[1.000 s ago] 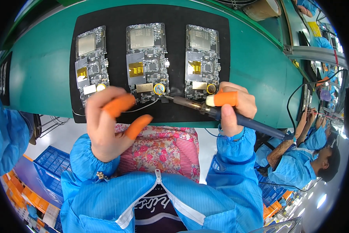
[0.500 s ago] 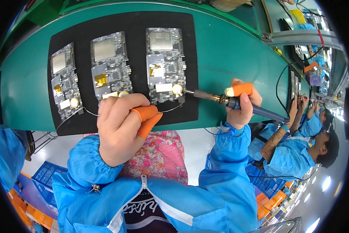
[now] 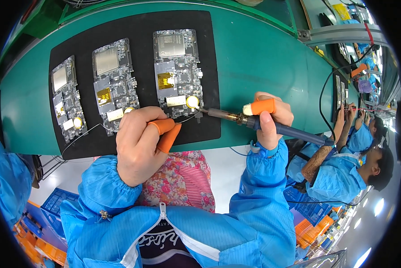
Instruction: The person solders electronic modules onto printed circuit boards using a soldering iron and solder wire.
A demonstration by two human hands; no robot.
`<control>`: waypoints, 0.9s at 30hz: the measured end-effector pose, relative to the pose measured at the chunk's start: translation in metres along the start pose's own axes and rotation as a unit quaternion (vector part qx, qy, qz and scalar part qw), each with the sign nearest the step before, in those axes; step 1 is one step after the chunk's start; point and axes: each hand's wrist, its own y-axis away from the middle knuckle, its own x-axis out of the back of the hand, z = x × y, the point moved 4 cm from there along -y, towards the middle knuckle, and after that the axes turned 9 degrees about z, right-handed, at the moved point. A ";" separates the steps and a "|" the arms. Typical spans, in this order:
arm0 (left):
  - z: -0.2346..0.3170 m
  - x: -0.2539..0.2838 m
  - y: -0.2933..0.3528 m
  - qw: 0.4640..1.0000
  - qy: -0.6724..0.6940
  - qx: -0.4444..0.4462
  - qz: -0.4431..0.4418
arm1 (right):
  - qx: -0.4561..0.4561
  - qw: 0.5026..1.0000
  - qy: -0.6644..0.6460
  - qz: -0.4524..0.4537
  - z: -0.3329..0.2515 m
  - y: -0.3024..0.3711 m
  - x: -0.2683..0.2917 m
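At a green table lined with circuit boards, a worker's left hand (image 3: 140, 145) pinches a thin grey wire (image 3: 188, 119) between orange-sheathed fingers (image 3: 167, 139), while the right hand (image 3: 274, 123) is wrapped around the blue handle of a soldering iron (image 3: 290, 130) like a pen. The iron's tip (image 3: 202, 110) points leftward to the lower right corner of the rightmost board (image 3: 179, 73), just beside a round, yellow-rimmed cell (image 3: 192, 102); the wire's free end runs toward the same corner, though whether the two touch is too small to tell. The step in hand appears to be soldering at that corner, and the next move, in all likelihood, calls for a steady meeting of wire and hot tip at the joint, with the metal held clear of neighbouring parts. The board lies flat on a black mat (image 3: 210, 58), in a row with a middle board (image 3: 113, 82), its lower end partly behind the left hand, and a leftmost board (image 3: 66, 96), past whose lower edge the wire trails. Farther out, a black cable (image 3: 325, 87) loops down at right near a co-worker in blue (image 3: 336, 176), and a blue crate (image 3: 60, 203) sits below the table at left.
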 end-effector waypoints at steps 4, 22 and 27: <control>-0.001 0.000 0.000 1.000 -0.020 -0.010 -0.007 | -0.007 1.000 0.026 0.002 0.000 0.003 -0.007; 0.000 -0.003 0.000 0.999 -0.031 -0.017 -0.029 | 0.029 0.999 0.022 -0.021 0.000 0.000 -0.005; 0.001 -0.006 -0.001 0.999 -0.033 -0.021 -0.038 | 0.032 0.999 0.023 -0.023 -0.002 0.000 -0.005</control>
